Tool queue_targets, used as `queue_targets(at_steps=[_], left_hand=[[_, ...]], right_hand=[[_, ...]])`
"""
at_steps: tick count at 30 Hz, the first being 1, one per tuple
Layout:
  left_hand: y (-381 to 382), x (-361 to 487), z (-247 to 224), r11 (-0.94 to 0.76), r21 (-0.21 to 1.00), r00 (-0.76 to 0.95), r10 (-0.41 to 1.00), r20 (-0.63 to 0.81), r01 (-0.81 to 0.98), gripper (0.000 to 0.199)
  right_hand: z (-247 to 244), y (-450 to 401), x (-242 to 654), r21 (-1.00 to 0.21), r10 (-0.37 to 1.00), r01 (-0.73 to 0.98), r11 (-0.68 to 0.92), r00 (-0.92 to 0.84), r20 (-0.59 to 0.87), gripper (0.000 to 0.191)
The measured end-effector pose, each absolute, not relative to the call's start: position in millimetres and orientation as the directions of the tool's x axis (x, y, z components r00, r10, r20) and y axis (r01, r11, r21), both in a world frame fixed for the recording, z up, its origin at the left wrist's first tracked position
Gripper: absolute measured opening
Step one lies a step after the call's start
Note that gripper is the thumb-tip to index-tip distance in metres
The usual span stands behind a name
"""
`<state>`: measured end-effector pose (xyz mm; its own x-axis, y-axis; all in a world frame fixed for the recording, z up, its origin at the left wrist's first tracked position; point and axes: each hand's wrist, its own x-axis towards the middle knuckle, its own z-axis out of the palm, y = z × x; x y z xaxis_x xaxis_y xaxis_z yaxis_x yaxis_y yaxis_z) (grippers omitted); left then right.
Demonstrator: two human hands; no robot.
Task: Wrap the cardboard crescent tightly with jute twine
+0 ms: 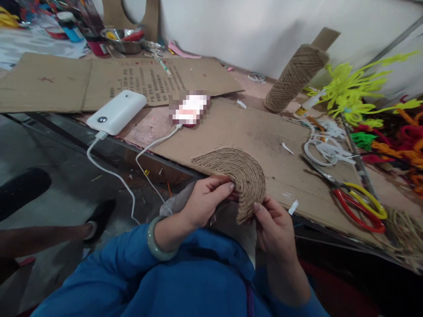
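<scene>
A curved piece covered in rows of jute twine (246, 169) is held at the table's front edge, its pointed end toward the left. My left hand (211, 196) pinches its inner edge between thumb and fingers. With thumb on top, my right hand (272, 218) grips the lower right end of the same piece. The fingertips beneath it are hidden. Under and behind the piece lies a flat cardboard sheet (280, 154). To the right rest scissors (350, 193) with one red and one yellow handle.
A white power bank (117, 112) sits at the left edge, its cable hanging down. A phone (190, 110) lies plugged in beside it. A jute twine spool (295, 77) stands tilted at the back. Yellow pipe-cleaner flowers (357, 88) and a metal bowl (124, 44) are farther off.
</scene>
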<state>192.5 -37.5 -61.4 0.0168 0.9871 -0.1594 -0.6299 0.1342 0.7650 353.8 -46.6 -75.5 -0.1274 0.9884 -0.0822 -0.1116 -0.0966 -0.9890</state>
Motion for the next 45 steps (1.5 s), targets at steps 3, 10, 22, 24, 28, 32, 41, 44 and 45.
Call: queue_targets(at_steps=[3,10,22,24,28,32,41,44,45], left_hand=[[-38.5,193.5,-62.4,0.154,0.76,0.042,0.985,-0.165,-0.631,0.023],[-44.9,186.8,-67.5,0.182,0.787,0.061,0.982,-0.181,-0.589,0.027],[-52.4,153.0,-65.7,0.32,0.878,0.259,0.937,-0.237,-0.356,0.042],[-51.9,151.3,-61.7,0.332,0.899,0.299,0.922,-0.245,-0.287,0.037],[-49.1,147.4,-55.5,0.265,0.954,0.29,0.932,-0.216,-0.141,0.026],[-47.7,144.2,-50.9,0.202,0.974,0.196,0.964,-0.179,-0.101,0.023],[-40.0,133.1,-53.4,-0.368,0.744,-0.084,0.867,0.491,0.557,0.02],[-28.4,130.2,-58.4,-0.538,0.482,0.089,0.726,0.682,0.691,0.016],[-24.5,129.5,-59.5,-0.571,0.421,0.14,0.694,0.707,0.704,0.017]], right_hand=[[-76.4,-45.9,354.4,-0.988,0.99,-0.127,-0.085,-0.121,-0.07,0.022],[-69.3,-45.0,370.9,-0.99,0.993,-0.11,-0.088,-0.086,-0.079,0.02],[-39.3,-58.2,418.1,-0.987,0.989,0.122,-0.104,-0.089,-0.115,0.032],[-38.7,-53.9,414.9,-0.985,0.984,0.161,-0.054,-0.157,-0.08,0.034],[-39.1,-43.5,412.8,-0.97,0.971,0.243,0.002,-0.233,-0.057,0.037],[-38.7,-30.8,417.7,-0.967,0.961,0.256,-0.023,-0.26,-0.092,0.041],[-15.5,35.0,411.3,-0.947,0.956,0.252,-0.199,-0.161,-0.243,0.045],[-14.4,52.0,402.0,-0.931,0.948,0.3,-0.207,-0.174,-0.267,0.042],[-15.7,56.6,399.9,-0.919,0.941,0.348,-0.186,-0.205,-0.269,0.041]])
